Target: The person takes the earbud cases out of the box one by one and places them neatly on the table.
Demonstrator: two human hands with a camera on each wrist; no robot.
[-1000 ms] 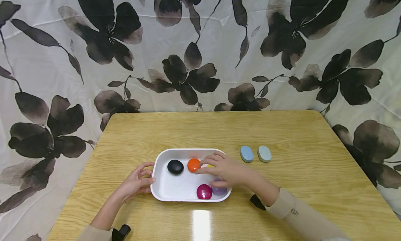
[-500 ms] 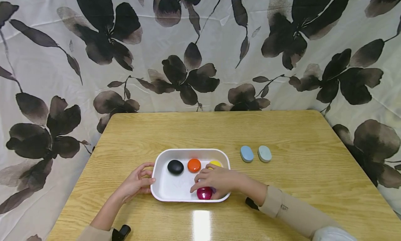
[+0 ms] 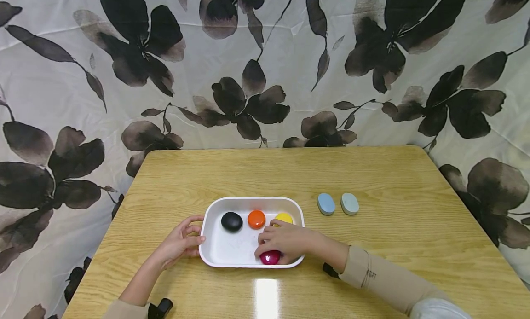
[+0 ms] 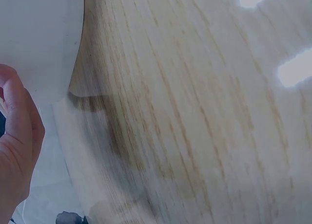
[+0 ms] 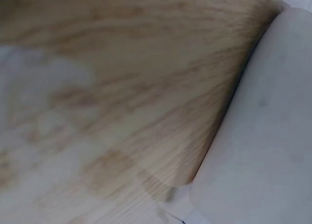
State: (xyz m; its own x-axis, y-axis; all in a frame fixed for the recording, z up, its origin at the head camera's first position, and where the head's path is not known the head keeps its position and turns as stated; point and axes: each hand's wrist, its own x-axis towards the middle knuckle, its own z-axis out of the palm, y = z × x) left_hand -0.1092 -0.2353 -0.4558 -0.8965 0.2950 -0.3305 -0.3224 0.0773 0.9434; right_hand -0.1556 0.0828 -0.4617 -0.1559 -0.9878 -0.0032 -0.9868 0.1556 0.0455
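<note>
A white tray (image 3: 232,254) sits on the table with smooth, rounded, pebble-like pieces inside. My left hand (image 3: 182,238) holds the tray's left end, thumb at the rim; the left wrist view shows this hand (image 4: 19,136) against the tray's outer wall (image 4: 44,39). Inside the tray, my right hand (image 3: 287,240) has its fingers bent round the magenta piece (image 3: 270,258) at the front. A black piece (image 3: 232,222), an orange piece (image 3: 256,219) and a yellow piece (image 3: 284,217) lie along the back. The right hand covers the purple piece. The right wrist view shows only the tray's outer wall (image 5: 258,117), no fingers.
Two flat oval pieces, one blue (image 3: 326,204) and one pale grey-green (image 3: 349,204), lie on the wooden table (image 3: 393,227) to the right of the tray. A flower-patterned cloth (image 3: 265,56) hangs behind the table.
My right hand has come down and toward the front of the tray, from above the yellow piece onto the magenta one, uncovering the yellow and hiding the purple. The left hand stays still.
</note>
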